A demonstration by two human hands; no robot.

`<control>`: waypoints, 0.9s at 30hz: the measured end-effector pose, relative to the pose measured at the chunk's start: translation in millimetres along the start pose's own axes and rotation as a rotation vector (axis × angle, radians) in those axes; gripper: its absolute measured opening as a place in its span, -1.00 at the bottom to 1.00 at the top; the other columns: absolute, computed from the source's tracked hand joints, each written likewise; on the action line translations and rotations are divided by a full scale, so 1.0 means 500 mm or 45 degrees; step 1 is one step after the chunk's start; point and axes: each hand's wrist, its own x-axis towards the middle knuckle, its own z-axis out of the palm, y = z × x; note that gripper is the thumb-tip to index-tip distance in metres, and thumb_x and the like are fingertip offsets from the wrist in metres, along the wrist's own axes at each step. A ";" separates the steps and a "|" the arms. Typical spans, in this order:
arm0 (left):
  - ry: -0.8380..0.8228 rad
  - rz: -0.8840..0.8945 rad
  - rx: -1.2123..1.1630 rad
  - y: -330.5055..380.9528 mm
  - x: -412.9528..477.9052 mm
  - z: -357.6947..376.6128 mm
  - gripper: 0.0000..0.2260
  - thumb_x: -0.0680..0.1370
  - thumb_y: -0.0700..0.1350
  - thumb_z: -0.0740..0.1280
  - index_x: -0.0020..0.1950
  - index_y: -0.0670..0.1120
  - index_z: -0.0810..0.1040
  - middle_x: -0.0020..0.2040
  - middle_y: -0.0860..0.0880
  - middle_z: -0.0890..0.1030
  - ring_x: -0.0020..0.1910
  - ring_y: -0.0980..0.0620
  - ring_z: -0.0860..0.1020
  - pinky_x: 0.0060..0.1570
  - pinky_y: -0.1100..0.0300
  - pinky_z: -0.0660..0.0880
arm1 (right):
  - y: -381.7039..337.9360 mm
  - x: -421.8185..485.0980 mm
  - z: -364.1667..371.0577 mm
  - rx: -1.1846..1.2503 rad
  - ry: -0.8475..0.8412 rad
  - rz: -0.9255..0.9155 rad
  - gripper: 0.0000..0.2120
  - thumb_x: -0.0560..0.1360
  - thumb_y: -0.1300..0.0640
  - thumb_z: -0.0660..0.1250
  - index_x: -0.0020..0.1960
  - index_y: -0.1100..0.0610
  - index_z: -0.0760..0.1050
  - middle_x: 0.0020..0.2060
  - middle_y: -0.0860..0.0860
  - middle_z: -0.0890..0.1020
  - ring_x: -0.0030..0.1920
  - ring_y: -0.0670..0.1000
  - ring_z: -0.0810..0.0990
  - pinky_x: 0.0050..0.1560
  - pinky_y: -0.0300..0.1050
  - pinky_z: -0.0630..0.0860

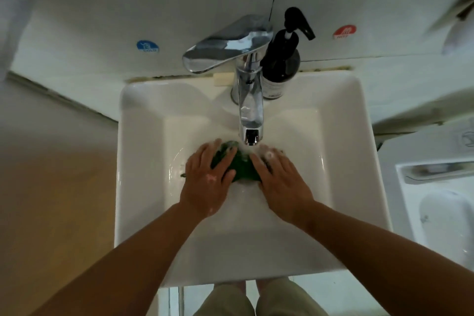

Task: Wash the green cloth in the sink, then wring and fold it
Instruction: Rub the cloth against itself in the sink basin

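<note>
The green cloth (pixel 242 168) lies bunched and wet on the bottom of the white sink (pixel 143 187), right below the chrome faucet spout (pixel 251 120). My left hand (pixel 207 182) presses on the cloth's left side, fingers spread over it. On the cloth's right side, my right hand (pixel 280 182) rests on it with foam on the fingertips. Both hands cover most of the cloth; only its middle and a small corner at the left show. Whether water runs from the spout is unclear.
A black pump soap bottle (pixel 280 59) stands right of the faucet, with a small soap bar (pixel 223 79) to the faucet's left on the sink's back ledge. Blue and red stickers mark the wall. A toilet (pixel 443 215) is at the right.
</note>
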 end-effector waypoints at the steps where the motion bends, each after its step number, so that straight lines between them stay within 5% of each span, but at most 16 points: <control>1: -0.048 0.058 0.000 0.002 -0.018 0.009 -0.57 0.65 0.09 0.15 0.50 0.00 0.42 0.52 -0.19 0.34 0.45 -0.28 0.33 0.41 -0.23 0.28 | -0.011 -0.012 0.015 -0.004 -0.017 0.014 -0.26 0.54 -0.02 0.32 0.61 0.15 0.09 0.54 0.25 0.23 0.53 0.31 0.18 0.51 0.28 0.18; 5: -0.133 0.113 -0.023 0.036 -0.018 0.055 -0.51 0.65 0.03 0.20 0.54 -0.14 0.34 0.51 -0.17 0.37 0.43 -0.24 0.37 0.36 -0.19 0.36 | -0.035 0.021 0.037 -0.047 0.100 0.073 -0.39 0.57 -0.09 0.27 0.53 0.17 0.28 0.38 0.18 0.45 0.35 0.27 0.42 0.38 0.26 0.32; 11: 0.028 0.190 0.030 0.020 0.063 0.061 -0.76 0.65 -0.04 0.26 0.12 -0.21 0.55 -0.04 -0.19 0.55 -0.23 -0.15 0.51 -0.26 -0.03 0.54 | 0.013 0.107 0.012 -0.058 0.219 -0.063 -0.77 0.48 0.08 0.28 0.09 0.15 0.51 -0.14 0.12 0.58 -0.23 0.17 0.56 -0.33 0.00 0.47; 15: -0.094 0.161 0.169 0.013 0.097 0.033 -0.55 0.64 0.18 0.06 -0.06 -0.18 0.48 -0.27 -0.16 0.56 -0.56 -0.15 0.50 -0.56 0.11 0.44 | 0.029 0.129 -0.044 -0.036 -0.112 -0.046 -0.68 0.55 -0.19 0.15 -0.04 0.06 0.45 -0.17 0.02 0.63 -0.22 0.13 0.62 -0.20 -0.02 0.41; 18: -0.172 0.072 0.095 0.021 0.093 0.009 -0.41 0.66 0.24 -0.10 -0.09 -0.11 0.57 -0.20 -0.11 0.62 -0.32 -0.19 0.58 -0.32 0.06 0.45 | 0.037 0.108 -0.052 -0.013 -0.038 -0.079 -0.51 0.51 -0.36 0.14 -0.05 0.06 0.52 -0.10 0.05 0.60 -0.06 0.11 0.55 0.04 0.05 0.39; 20: -0.070 -0.022 0.012 0.018 0.065 0.004 -0.54 0.68 0.11 0.00 0.03 -0.05 0.65 0.03 -0.14 0.63 -0.01 -0.23 0.56 -0.08 -0.02 0.42 | 0.032 0.061 -0.034 0.015 0.042 -0.028 -0.53 0.54 -0.24 0.25 0.26 0.07 0.51 0.25 0.15 0.52 0.26 0.19 0.47 0.31 0.15 0.37; 22: 0.009 -0.075 -0.013 0.014 0.017 0.003 -0.66 0.66 0.05 0.13 0.28 -0.01 0.60 0.33 -0.18 0.52 0.28 -0.26 0.44 0.19 -0.11 0.37 | 0.008 0.000 -0.012 0.040 -0.012 -0.004 -0.38 0.57 -0.04 0.30 0.56 0.05 0.19 0.50 0.25 0.28 0.48 0.31 0.27 0.50 0.24 0.20; 24: -0.115 0.076 0.024 0.022 -0.024 0.014 -0.58 0.67 0.05 0.08 0.49 -0.01 0.41 0.51 -0.20 0.35 0.47 -0.28 0.29 0.40 -0.24 0.25 | -0.023 -0.037 0.012 0.074 -0.142 0.038 -0.22 0.57 -0.08 0.26 0.62 0.04 -0.09 0.57 0.29 0.11 0.56 0.34 0.09 0.55 0.27 0.04; 27: -0.239 0.120 0.047 0.041 -0.035 0.034 -0.51 0.65 0.02 0.07 0.55 -0.13 0.31 0.54 -0.18 0.33 0.52 -0.23 0.25 0.44 -0.22 0.24 | -0.043 -0.025 0.038 0.025 -0.090 0.052 -0.27 0.59 -0.21 0.18 0.61 0.14 0.08 0.52 0.28 0.25 0.53 0.34 0.19 0.52 0.33 0.12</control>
